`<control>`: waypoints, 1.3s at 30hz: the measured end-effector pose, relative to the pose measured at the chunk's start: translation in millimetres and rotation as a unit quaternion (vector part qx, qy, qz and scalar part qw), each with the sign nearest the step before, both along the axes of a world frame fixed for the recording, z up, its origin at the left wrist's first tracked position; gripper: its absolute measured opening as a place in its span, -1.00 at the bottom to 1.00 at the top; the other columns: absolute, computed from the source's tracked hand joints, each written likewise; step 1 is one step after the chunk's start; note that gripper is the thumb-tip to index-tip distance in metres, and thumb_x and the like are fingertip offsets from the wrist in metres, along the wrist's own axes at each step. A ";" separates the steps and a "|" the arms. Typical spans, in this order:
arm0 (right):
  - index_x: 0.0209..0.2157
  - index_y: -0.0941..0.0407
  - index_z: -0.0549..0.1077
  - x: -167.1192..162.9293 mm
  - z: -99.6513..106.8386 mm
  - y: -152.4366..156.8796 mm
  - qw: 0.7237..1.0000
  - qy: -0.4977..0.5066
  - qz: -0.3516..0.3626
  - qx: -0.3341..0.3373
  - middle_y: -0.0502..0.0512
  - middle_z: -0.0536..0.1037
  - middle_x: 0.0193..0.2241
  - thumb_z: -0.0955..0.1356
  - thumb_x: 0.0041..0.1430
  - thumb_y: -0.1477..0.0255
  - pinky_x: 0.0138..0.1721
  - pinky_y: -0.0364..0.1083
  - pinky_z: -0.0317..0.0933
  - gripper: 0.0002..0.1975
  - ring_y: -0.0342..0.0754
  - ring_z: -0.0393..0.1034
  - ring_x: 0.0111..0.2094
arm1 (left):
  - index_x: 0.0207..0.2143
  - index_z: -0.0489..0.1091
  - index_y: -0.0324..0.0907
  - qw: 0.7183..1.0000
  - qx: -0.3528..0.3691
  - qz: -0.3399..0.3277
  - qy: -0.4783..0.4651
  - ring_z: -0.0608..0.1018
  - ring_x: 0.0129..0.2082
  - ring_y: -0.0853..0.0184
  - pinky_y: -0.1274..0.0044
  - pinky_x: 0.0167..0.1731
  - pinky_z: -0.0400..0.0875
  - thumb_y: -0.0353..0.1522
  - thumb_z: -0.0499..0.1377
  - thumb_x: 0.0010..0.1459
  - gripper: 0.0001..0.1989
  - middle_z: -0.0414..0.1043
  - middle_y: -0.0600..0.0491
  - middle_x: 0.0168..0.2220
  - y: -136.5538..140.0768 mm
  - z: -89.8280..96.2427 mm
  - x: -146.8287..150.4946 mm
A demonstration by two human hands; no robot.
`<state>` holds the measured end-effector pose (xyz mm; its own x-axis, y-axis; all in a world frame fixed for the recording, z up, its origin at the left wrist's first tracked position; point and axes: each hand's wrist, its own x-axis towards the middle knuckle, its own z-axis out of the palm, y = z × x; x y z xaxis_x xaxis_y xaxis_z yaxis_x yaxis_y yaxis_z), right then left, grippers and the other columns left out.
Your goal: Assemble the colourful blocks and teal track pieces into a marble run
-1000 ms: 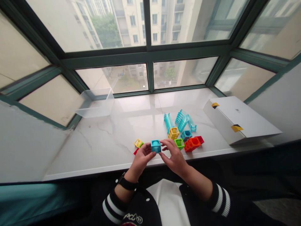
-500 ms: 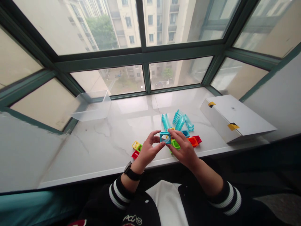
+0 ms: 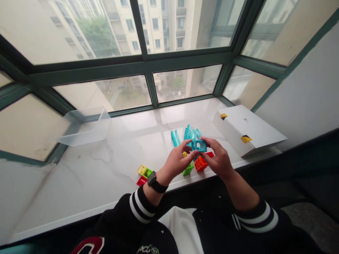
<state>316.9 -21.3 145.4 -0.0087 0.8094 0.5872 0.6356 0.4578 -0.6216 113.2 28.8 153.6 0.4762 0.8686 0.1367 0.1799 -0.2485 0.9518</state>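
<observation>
A blue toy block (image 3: 199, 145) with a round hole is held up between my two hands. My left hand (image 3: 180, 157) grips its left side with thumb and fingers, and my right hand (image 3: 219, 157) pinches the right side. Beneath and behind them stand a green block (image 3: 188, 169) and an orange-red block (image 3: 200, 164), partly covered by the hands. A bit of a yellow block (image 3: 184, 154) shows past my left fingers. Clear teal track pieces, one straight (image 3: 175, 138) and one curved and ribbed (image 3: 189, 132), lie just beyond.
Left of my left wrist lie a yellow block (image 3: 141, 169), a green one and a red one (image 3: 142, 181). A clear plastic bin (image 3: 84, 126) stands at the back left of the marble sill (image 3: 106, 176). A white box (image 3: 250, 127) with yellow-black tabs sits at right, below the windows.
Both hands have moved right together with the blue block, away from over the straight track piece. The block is turned differently. The camera view has shifted toward the right.
</observation>
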 end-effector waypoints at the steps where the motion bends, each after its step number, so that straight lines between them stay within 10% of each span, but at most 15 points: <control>1: 0.26 0.00 0.41 5.5 -0.4 1.2 1.000 0.003 -0.002 -0.005 0.23 0.54 0.13 0.43 0.35 0.30 0.14 0.18 0.44 -0.52 0.20 0.49 0.10 | 0.26 0.40 -0.04 1.000 -0.004 -0.004 -0.008 0.64 -0.11 0.13 0.31 0.00 0.48 -0.08 0.29 0.29 -0.45 0.64 -0.08 -0.06 1.3 -0.6 1.8; 6: 0.24 0.02 0.39 32.9 -11.0 10.7 0.996 0.048 -0.036 -0.061 0.23 0.55 0.11 0.44 0.33 0.26 0.11 0.15 0.47 -0.50 0.14 0.53 0.03 | 0.27 0.37 -0.06 0.999 -0.037 0.000 -0.037 0.60 -0.25 0.23 0.31 -0.10 0.53 -0.15 0.27 0.31 -0.47 0.58 -0.14 0.08 7.5 -12.2 8.0; 12: 0.21 0.05 0.43 54.5 -29.1 27.4 0.990 0.057 -0.021 -0.129 0.23 0.57 0.08 0.45 0.30 0.26 0.09 0.15 0.50 -0.51 0.12 0.58 -0.02 | 0.19 0.38 -0.11 0.979 -0.149 0.013 -0.141 0.52 0.19 0.03 0.13 0.26 0.35 -0.23 0.35 0.22 -0.48 0.49 -0.19 0.17 15.7 -26.9 20.1; 24: 0.13 0.01 0.51 69.0 -52.8 52.2 0.971 0.001 0.074 -0.229 0.14 0.62 0.06 0.44 0.20 0.47 0.08 0.13 0.51 -0.55 0.06 0.60 -0.03 | 0.22 0.37 -0.07 0.867 -0.444 -0.003 -0.224 0.35 0.40 0.04 0.23 0.41 0.20 -0.01 0.33 0.23 -0.39 0.30 -0.19 0.36 27.9 -31.5 28.1; 39: 0.12 -0.06 0.55 64.7 -63.2 61.8 0.965 -0.011 0.081 -0.251 0.08 0.65 0.04 0.45 0.16 0.53 0.05 0.12 0.51 -0.52 0.06 0.61 -0.05 | 0.17 0.34 -0.14 0.844 -0.477 -0.001 -0.247 0.43 0.34 0.09 0.27 0.35 0.30 0.01 0.24 0.29 -0.44 0.35 -0.22 0.31 27.4 -26.8 16.6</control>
<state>381.6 40.5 82.2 -0.1672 0.9785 0.1207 0.5970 0.1979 -0.7775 129.8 56.2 126.8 0.5665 0.6957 -0.4418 -0.2968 0.6723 0.6781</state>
